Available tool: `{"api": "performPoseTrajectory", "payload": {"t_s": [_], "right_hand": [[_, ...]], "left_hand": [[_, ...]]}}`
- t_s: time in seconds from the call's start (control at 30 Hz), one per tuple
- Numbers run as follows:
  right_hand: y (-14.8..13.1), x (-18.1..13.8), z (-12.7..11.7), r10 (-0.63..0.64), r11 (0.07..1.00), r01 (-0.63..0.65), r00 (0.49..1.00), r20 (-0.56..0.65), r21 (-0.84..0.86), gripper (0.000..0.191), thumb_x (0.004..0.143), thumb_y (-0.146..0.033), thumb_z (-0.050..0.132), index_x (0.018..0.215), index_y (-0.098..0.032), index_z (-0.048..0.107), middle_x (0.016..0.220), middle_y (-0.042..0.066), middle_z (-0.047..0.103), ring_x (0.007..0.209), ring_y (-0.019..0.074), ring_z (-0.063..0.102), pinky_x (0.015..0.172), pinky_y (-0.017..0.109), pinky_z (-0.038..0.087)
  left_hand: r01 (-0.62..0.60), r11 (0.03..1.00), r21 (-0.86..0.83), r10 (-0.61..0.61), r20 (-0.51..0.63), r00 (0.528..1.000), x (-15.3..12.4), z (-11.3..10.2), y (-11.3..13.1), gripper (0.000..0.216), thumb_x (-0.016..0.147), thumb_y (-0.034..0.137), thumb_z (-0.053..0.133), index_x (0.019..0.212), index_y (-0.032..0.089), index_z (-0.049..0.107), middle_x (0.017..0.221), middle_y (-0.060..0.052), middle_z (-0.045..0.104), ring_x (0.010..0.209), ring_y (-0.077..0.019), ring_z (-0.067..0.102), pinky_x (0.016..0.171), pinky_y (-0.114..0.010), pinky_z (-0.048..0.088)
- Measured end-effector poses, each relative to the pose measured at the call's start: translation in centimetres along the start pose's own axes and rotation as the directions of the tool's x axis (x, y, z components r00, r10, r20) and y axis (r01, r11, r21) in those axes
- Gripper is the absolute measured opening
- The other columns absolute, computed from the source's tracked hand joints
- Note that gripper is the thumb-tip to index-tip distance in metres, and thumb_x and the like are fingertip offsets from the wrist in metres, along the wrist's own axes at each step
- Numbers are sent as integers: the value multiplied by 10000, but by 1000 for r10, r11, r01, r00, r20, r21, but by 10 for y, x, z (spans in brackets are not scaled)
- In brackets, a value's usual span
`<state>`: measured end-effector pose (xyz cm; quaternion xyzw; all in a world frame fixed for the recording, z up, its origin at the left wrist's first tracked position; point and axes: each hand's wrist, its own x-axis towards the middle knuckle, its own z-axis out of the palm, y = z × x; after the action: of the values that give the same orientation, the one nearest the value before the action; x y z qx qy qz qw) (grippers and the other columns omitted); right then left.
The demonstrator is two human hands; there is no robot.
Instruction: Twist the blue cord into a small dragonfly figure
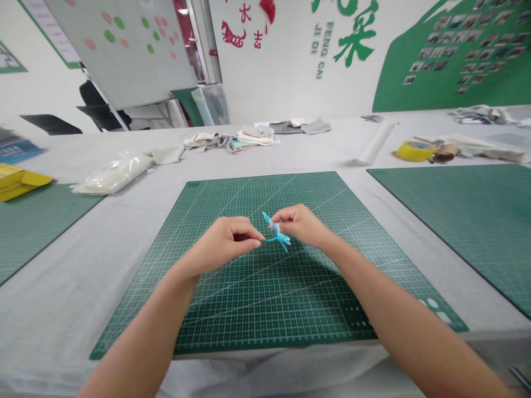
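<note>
A thin light-blue ribbon, twisted into small loops, hangs between both hands above the middle of a green cutting mat. My left hand is closed, pinching one end of the ribbon between thumb and fingers. My right hand is closed too, fingers curled round the looped part. Both forearms reach in from the bottom edge over the mat.
Two more green mats lie at the left and right. A clear plastic bag, a yellow box, folded fabric pieces, a white roll and yellow tape sit at the back of the grey table.
</note>
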<state>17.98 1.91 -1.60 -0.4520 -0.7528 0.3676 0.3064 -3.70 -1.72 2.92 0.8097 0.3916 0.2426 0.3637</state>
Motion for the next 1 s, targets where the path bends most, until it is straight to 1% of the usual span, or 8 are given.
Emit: {"api": "performPoseTrajectory", "payload": {"t_s": [0.13, 0.23, 0.3, 0.43, 0.6, 0.77, 0.9, 1.0], "right_hand": [[-1, -1, 7, 23, 995, -28, 998, 55, 93, 143, 760, -243, 620, 681, -137, 676, 540, -50, 468, 510, 68, 369, 516, 220, 291], [-7, -4, 10, 26, 997, -30, 997, 66, 70, 133, 756, -240, 627, 682, -144, 681, 532, -50, 475, 508, 70, 383, 516, 220, 299], [-11, -6, 10, 20, 999, -23, 997, 76, 38, 123, 756, -227, 629, 690, -147, 695, 531, -45, 498, 512, 73, 403, 522, 223, 310], [-19, -9, 8, -25, 999, 20, 993, 114, 45, 127, 767, -219, 623, 686, -153, 697, 555, -36, 543, 539, 78, 445, 543, 223, 338], [-27, -15, 6, -50, 992, 33, 990, 135, 120, 136, 774, -247, 626, 702, -153, 692, 555, -35, 541, 540, 80, 437, 530, 219, 343], [-32, -19, 5, -87, 985, 66, 987, 133, 160, 160, 793, -282, 621, 730, -152, 691, 575, -27, 543, 543, 81, 425, 528, 226, 337], [-35, -22, 4, -109, 979, 101, 993, 33, 177, 187, 800, -322, 619, 748, -157, 690, 544, -38, 473, 515, 78, 377, 496, 226, 305], [-35, -22, 3, -127, 984, 134, 990, -69, 119, 195, 815, -334, 604, 761, -167, 689, 489, -66, 352, 473, 69, 312, 466, 217, 264]], "left_hand": [[43, 997, -69, -54, -165, 985, 2, 1, -6, 133, 805, 248, 619, 825, 171, 725, 724, -17, 628, 671, -123, 540, 604, -249, 399], [106, 985, -136, -139, -258, 956, 4, 2, -11, 171, 782, 288, 644, 869, 163, 721, 744, -28, 662, 680, -135, 554, 624, -265, 420], [148, 974, -172, -195, -300, 934, 6, 2, -13, 204, 768, 301, 652, 906, 168, 723, 742, -27, 672, 657, -132, 550, 606, -266, 422], [197, 959, -204, -259, -350, 900, 7, 1, -14, 195, 746, 287, 655, 883, 172, 734, 686, -18, 671, 618, -128, 544, 562, -261, 413], [215, 956, -199, -276, -367, 888, 8, 0, -17, 194, 739, 275, 650, 879, 171, 734, 679, -19, 682, 646, -144, 576, 579, -272, 434], [196, 979, -59, -204, -367, 908, 8, 1, -22, 186, 764, 269, 634, 885, 173, 737, 810, -44, 712, 740, -168, 611, 682, -304, 454], [183, 979, 87, -148, -314, 938, 8, 4, -22, 178, 788, 256, 606, 876, 187, 744, 823, -43, 698, 750, -172, 609, 702, -314, 448], [159, 976, 147, -123, -227, 966, 7, 9, -22, 192, 804, 245, 577, 886, 212, 747, 811, -32, 694, 735, -168, 609, 686, -306, 445]]}}
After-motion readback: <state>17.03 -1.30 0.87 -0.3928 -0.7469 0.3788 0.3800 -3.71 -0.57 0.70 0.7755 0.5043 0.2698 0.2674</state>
